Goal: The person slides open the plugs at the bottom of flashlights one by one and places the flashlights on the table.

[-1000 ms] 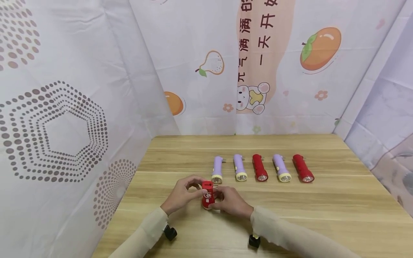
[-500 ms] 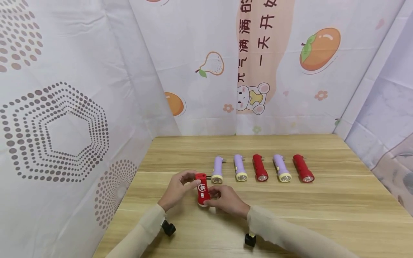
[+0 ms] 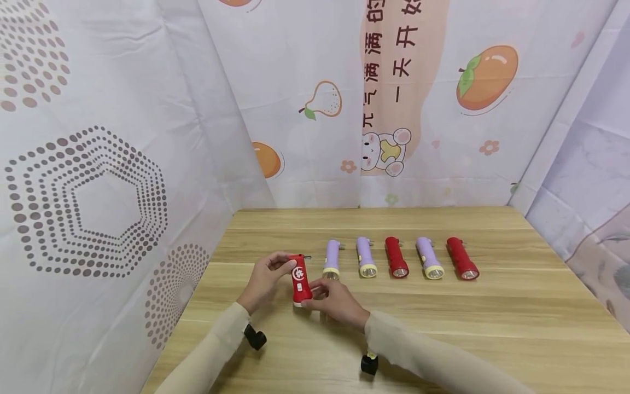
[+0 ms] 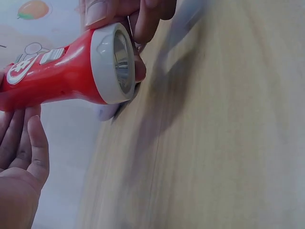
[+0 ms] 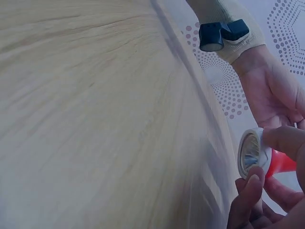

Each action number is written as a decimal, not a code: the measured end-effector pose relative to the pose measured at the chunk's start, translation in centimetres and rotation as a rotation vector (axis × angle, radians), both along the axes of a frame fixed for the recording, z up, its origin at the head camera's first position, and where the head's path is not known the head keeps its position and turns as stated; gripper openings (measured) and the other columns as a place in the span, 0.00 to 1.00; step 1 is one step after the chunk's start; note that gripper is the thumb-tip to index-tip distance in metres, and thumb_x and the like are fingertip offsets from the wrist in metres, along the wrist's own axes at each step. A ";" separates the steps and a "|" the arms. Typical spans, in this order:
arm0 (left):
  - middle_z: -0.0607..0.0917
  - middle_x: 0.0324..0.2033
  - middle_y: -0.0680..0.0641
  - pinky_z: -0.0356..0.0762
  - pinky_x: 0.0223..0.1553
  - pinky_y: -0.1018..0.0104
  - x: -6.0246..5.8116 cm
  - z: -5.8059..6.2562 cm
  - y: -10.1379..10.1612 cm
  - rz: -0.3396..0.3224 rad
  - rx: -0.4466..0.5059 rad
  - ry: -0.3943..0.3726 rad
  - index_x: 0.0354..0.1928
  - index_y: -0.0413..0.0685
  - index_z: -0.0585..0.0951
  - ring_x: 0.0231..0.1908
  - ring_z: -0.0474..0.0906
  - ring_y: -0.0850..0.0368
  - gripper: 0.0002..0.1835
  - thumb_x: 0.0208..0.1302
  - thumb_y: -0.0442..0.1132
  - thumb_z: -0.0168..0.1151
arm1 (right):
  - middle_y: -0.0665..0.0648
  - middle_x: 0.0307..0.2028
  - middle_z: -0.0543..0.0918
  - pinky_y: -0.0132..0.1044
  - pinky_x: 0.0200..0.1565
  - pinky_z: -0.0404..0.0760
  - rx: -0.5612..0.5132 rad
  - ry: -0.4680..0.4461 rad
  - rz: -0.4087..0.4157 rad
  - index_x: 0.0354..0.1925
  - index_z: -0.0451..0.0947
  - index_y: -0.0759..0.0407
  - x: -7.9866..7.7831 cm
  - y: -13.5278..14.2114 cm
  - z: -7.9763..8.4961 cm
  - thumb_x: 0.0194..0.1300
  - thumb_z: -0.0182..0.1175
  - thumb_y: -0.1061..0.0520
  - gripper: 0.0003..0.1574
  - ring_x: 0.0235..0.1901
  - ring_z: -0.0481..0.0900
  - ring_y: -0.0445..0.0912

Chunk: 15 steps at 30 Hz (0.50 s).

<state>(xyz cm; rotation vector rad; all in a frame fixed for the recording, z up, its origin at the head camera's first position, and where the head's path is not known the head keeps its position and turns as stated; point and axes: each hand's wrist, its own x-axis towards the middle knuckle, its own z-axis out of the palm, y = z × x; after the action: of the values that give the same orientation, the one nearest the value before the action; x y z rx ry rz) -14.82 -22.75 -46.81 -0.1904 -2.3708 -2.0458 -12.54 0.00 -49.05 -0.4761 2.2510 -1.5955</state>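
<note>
Both hands hold a red flashlight over the left half of the table, with its tail up and away and its pale-rimmed head low. My left hand grips the tail end, thumb across the front. The fingers and thumb of my right hand pinch the head. A white emblem and a white slide switch face up on the body. Metal plug prongs stick out to the right from the tail. In the right wrist view the clear lens shows between the right fingertips.
In a row behind the hands lie a lilac flashlight, a second lilac flashlight, a red flashlight, another lilac flashlight and another red flashlight. Printed curtains enclose the wooden table at the back and sides.
Both hands have carried the red flashlight left and slightly away. It has tilted and turned, so its emblem and switch show more fully. The row of flashlights stays put.
</note>
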 end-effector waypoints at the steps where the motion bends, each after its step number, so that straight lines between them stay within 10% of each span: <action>1: 0.86 0.47 0.44 0.82 0.53 0.57 -0.2 0.0 0.0 0.007 -0.005 -0.003 0.53 0.44 0.84 0.46 0.84 0.51 0.19 0.67 0.48 0.72 | 0.52 0.42 0.86 0.40 0.38 0.80 -0.002 -0.006 -0.009 0.54 0.82 0.56 0.0 -0.2 0.0 0.58 0.78 0.48 0.28 0.41 0.81 0.46; 7: 0.85 0.48 0.42 0.77 0.58 0.43 -1.8 0.0 -0.3 0.018 0.055 -0.036 0.54 0.41 0.83 0.45 0.84 0.49 0.23 0.66 0.50 0.72 | 0.51 0.40 0.85 0.41 0.40 0.79 0.009 0.024 -0.062 0.54 0.82 0.59 -0.3 -1.3 0.7 0.61 0.76 0.46 0.29 0.41 0.80 0.46; 15: 0.85 0.51 0.41 0.79 0.58 0.48 -3.9 -0.2 -0.6 0.036 0.082 -0.106 0.56 0.39 0.83 0.48 0.83 0.49 0.25 0.66 0.51 0.72 | 0.53 0.39 0.84 0.37 0.37 0.79 0.030 0.020 -0.127 0.55 0.82 0.62 -1.0 -2.5 1.1 0.64 0.73 0.48 0.27 0.38 0.79 0.45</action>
<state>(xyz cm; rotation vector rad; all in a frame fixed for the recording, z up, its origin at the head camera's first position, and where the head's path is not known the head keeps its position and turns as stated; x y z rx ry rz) -18.76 -23.35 -47.03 -0.0396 -2.3238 -2.1841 -13.58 -2.50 -47.96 -0.3485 2.3591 -1.6214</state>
